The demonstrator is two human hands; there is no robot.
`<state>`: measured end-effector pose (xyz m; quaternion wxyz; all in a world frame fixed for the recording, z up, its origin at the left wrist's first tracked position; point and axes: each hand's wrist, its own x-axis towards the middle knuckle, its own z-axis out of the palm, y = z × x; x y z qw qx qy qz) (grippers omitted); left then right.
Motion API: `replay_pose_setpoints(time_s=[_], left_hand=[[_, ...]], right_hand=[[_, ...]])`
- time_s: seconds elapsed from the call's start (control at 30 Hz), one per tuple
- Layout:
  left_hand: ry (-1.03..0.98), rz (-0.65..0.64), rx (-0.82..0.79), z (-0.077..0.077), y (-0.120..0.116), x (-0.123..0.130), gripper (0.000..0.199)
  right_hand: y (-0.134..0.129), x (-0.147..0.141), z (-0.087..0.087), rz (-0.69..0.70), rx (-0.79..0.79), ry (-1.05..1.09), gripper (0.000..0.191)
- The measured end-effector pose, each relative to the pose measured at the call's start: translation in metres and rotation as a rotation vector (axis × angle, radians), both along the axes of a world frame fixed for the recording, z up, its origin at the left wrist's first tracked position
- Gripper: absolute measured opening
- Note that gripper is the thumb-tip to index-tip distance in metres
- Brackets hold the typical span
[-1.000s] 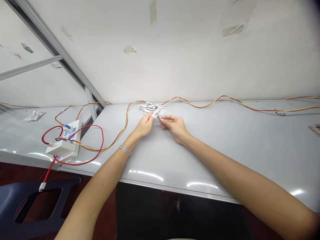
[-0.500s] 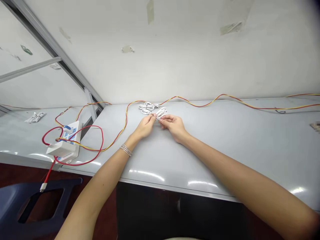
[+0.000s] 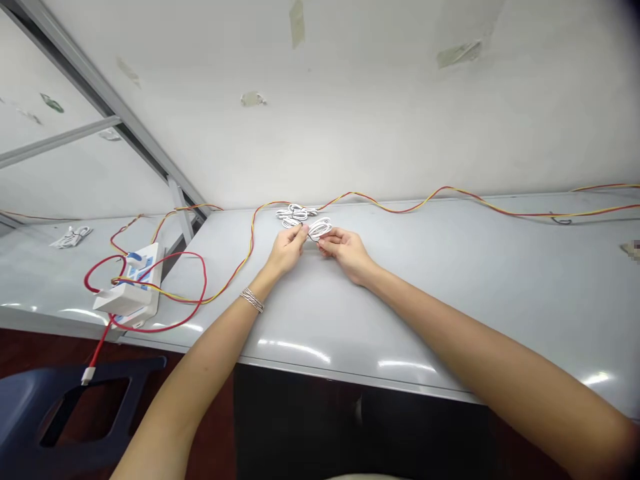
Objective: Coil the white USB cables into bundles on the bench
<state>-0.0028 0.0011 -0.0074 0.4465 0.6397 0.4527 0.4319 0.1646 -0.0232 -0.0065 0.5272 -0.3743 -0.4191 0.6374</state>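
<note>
A coiled white cable (image 3: 321,228) is held just above the grey tabletop, between my two hands. My left hand (image 3: 290,247) is closed, its thumb and fingers pinching the coil's left end. A thin black tie (image 3: 313,238) runs from there toward my right hand (image 3: 346,252). That hand is also closed, with its fingertips pinched at the tie's end by the coil; the exact grip is partly hidden. Right behind my left fingers lie more bundled white cables (image 3: 296,213), bound with dark ties.
A twisted red and yellow wire (image 3: 425,202) runs along the wall. To the left, a white power strip (image 3: 155,257) carries plugs and a looped red cable (image 3: 204,267). Another white cable bundle (image 3: 71,237) lies far left. A blue plastic stool (image 3: 115,437) stands below the table edge.
The white coil has turned flatter and sits slightly lower between my hands. My left hand has shifted a little left, and the black tie now shows stretched between the fingers.
</note>
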Motion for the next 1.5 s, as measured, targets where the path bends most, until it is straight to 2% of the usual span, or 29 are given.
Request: replay_pose_setpoints(time_s=[0.3,0.57,0.8,1.0,1.17,1.3,1.4,1.5], left_hand=[[0.016,0.016,0.181,0.004,-0.005,-0.001,0.054],[-0.141,0.059,0.02,0.011,-0.011,0.008,0.046],[-0.229,0.044,0.007,0.014,-0.01,0.009,0.045],[-0.276,-0.082,-0.074,0.015,-0.01,0.006,0.045],[-0.303,-0.195,-0.193,0.019,-0.01,0.001,0.045],[-0.227,-0.299,-0.254,0.024,-0.006,-0.009,0.046],[-0.134,-0.351,-0.233,0.025,-0.004,-0.016,0.044],[-0.081,-0.319,-0.186,0.026,-0.003,-0.019,0.041]], right_hand=[[-0.002,-0.005,-0.003,-0.083,0.061,-0.027,0.029],[0.001,-0.001,-0.002,-0.011,0.034,-0.011,0.032],[0.0,-0.001,-0.002,-0.015,0.038,-0.006,0.028],[0.002,0.001,-0.002,-0.005,0.017,0.038,0.028],[0.004,0.006,0.001,0.119,-0.033,0.095,0.033],[0.004,0.009,0.0,0.164,-0.059,0.098,0.035],[0.004,0.009,-0.002,0.182,-0.044,0.1,0.036],[0.004,0.009,-0.003,0.18,-0.026,0.096,0.034]])
